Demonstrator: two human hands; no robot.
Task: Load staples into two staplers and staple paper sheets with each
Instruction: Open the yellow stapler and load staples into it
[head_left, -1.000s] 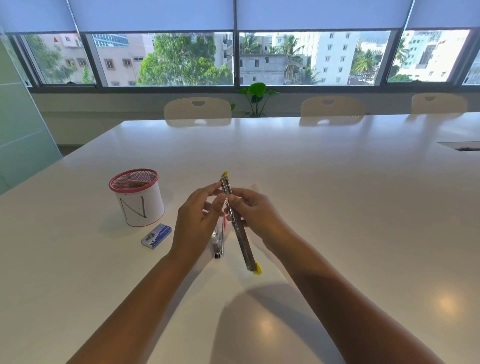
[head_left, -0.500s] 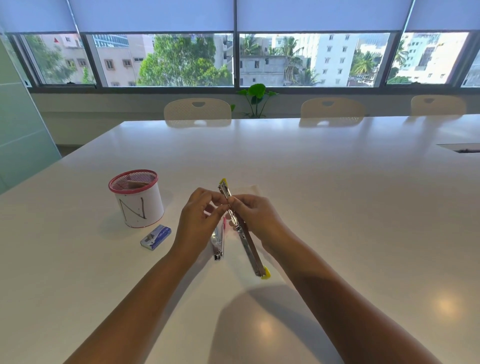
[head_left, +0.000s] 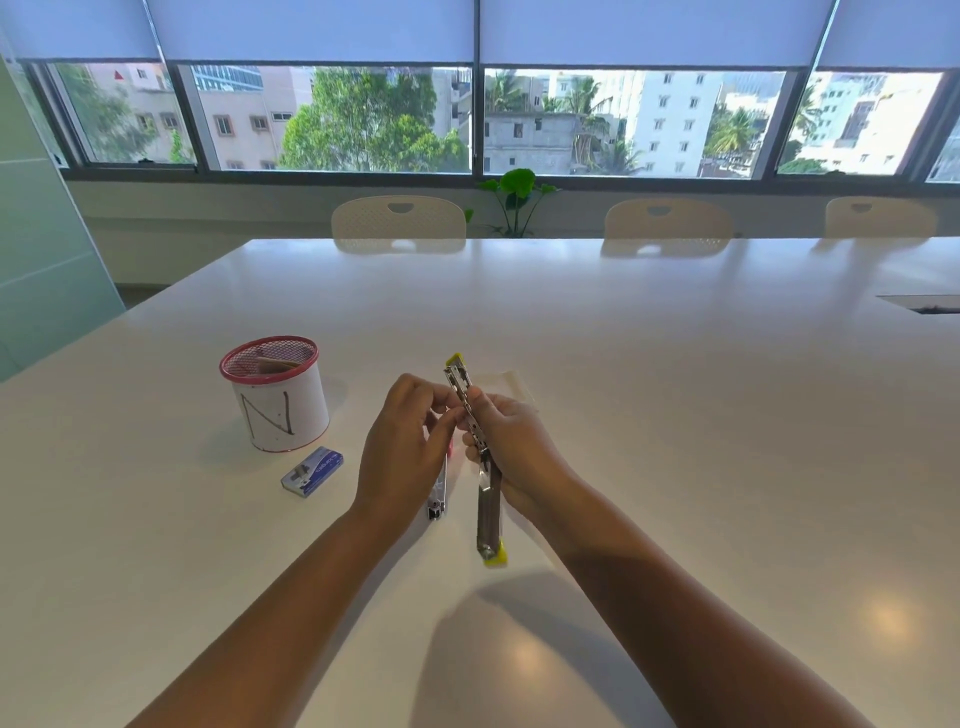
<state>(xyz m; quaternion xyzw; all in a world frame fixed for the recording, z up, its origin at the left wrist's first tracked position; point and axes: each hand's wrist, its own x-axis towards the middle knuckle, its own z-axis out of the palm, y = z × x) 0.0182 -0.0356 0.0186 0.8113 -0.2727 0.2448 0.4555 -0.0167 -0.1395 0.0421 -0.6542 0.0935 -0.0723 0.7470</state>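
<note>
Swung nearer upright since the earlier frame, the opened yellow-tipped stapler (head_left: 483, 457) sits above the table (head_left: 675, 415), right hand (head_left: 511, 447) closed round its middle; left hand (head_left: 410, 447) pinches at its rail, contents unclear; rigid, light metal, best gripped mid-body.

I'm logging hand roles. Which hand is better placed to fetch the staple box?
Left. The left hand is nearer the staple box; the right hand supports the opened yellow stapler.
</note>
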